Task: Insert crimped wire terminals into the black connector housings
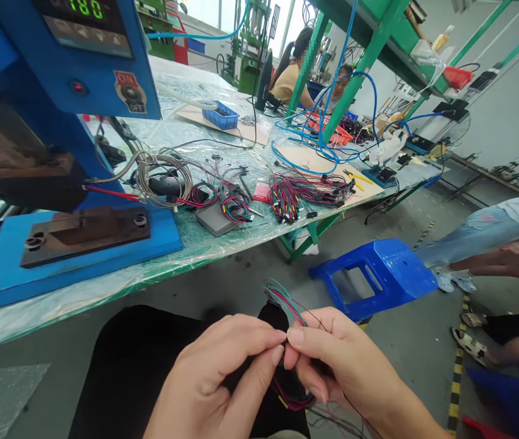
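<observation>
My left hand (223,378) and my right hand (342,366) meet over my lap, both pinched shut on a thin bundle of red, green and blue wires (282,300). The wires loop up above my fingertips and trail down below my hands. More bundles of the same coloured wires (305,194) lie on the bench ahead, out of reach of either hand.
A blue press machine (72,158) with a digital readout stands on the plastic-covered green bench (204,244) at left. A blue plastic stool (378,274) sits on the floor at right. Other people's legs and feet (479,244) are at far right; two people sit at the far bench.
</observation>
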Demonstrator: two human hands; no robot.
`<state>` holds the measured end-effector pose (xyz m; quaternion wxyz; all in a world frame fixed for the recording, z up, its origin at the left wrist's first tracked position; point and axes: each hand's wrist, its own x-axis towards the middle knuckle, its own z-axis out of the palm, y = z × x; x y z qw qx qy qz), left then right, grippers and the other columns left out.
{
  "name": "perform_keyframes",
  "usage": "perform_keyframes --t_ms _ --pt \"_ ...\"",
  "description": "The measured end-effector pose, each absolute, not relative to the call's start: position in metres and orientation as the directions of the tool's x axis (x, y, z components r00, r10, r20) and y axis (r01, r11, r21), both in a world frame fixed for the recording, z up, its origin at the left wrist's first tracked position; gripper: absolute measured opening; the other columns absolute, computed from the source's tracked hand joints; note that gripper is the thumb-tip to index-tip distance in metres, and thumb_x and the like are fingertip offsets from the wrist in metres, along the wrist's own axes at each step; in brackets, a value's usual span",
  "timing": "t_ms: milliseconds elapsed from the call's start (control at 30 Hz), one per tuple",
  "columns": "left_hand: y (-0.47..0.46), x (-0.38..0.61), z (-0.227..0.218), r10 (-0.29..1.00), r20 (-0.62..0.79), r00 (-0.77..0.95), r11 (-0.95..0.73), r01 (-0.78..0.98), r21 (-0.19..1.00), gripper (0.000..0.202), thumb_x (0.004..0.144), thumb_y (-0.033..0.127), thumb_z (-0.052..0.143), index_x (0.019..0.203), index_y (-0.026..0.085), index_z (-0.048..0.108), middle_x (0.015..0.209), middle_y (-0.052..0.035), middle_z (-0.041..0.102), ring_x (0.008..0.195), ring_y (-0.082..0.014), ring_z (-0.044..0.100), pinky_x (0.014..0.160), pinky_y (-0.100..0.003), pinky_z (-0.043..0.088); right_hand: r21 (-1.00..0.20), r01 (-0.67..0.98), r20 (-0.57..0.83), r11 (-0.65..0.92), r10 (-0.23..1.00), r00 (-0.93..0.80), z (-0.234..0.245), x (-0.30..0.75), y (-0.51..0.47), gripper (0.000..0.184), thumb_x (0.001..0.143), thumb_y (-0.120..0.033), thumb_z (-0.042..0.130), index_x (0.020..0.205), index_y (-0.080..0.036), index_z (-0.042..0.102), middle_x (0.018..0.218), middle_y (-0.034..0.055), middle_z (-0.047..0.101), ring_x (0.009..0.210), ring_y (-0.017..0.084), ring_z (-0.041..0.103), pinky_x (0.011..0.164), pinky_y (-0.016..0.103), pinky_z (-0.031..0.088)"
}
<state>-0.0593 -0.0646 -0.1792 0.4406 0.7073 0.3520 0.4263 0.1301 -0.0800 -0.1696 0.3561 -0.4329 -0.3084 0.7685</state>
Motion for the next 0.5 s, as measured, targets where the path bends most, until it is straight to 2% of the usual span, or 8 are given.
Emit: perform_keyframes --t_ms 100,200,367,500 --pt "-0.066 -0.063 -0.181 0.836 0.377 0.398 -0.45 0.105 0.887 0.026 0.089 0.007 0.068 0.095 0.031 0.076 0.093 0.0055 0.077 0.08 -0.0098 0.074 0.071 -0.013 0.06 -0.777 -0.335 -0.416 -0.533 0.834 -0.363 -0.175 0.127 -0.083 0.031 0.089 -0.038 0.069 0.071 -0.012 0.071 0.041 -0.0046 0.055 0.033 0.003 0.032 0.036 0.016 0.022" --pt "-0.066 -0.067 -0.182 0.837 0.377 0.396 -0.445 0.092 0.891 0.026 0.088 0.006 0.069 0.091 0.031 0.076 0.096 0.0063 0.077 0.082 -0.0094 0.075 0.072 -0.011 0.06 -0.763 -0.382 -0.404 -0.522 0.846 -0.349 -0.181 0.125 -0.086 0.031 0.09 -0.037 0.069 0.073 -0.011 0.073 0.041 -0.005 0.054 0.033 0.002 0.03 0.037 0.016 0.023" --pt "-0.066 -0.071 -0.181 0.921 0.262 0.289 -0.317 0.165 0.934 0.016 0.086 0.015 0.074 0.091 0.029 0.076 0.091 0.0055 0.078 0.077 -0.0096 0.076 0.071 -0.009 0.059 -0.704 -0.495 -0.383 -0.509 0.859 -0.339 -0.189 0.117 -0.088 0.032 0.092 -0.036 0.068 0.073 -0.011 0.074 0.038 -0.007 0.047 0.031 0.002 0.025 0.034 0.015 0.019" --pt "-0.067 -0.071 -0.18 0.937 0.169 0.306 -0.231 0.178 0.957 0.01 0.088 0.022 0.072 0.091 0.026 0.079 0.088 0.0016 0.078 0.075 -0.0121 0.076 0.067 -0.012 0.061 -0.604 -0.601 -0.355 -0.524 0.851 -0.386 -0.197 0.107 -0.09 0.03 0.096 -0.031 0.063 0.075 -0.011 0.074 0.038 -0.0075 0.046 0.029 0.002 0.022 0.034 0.014 0.021"
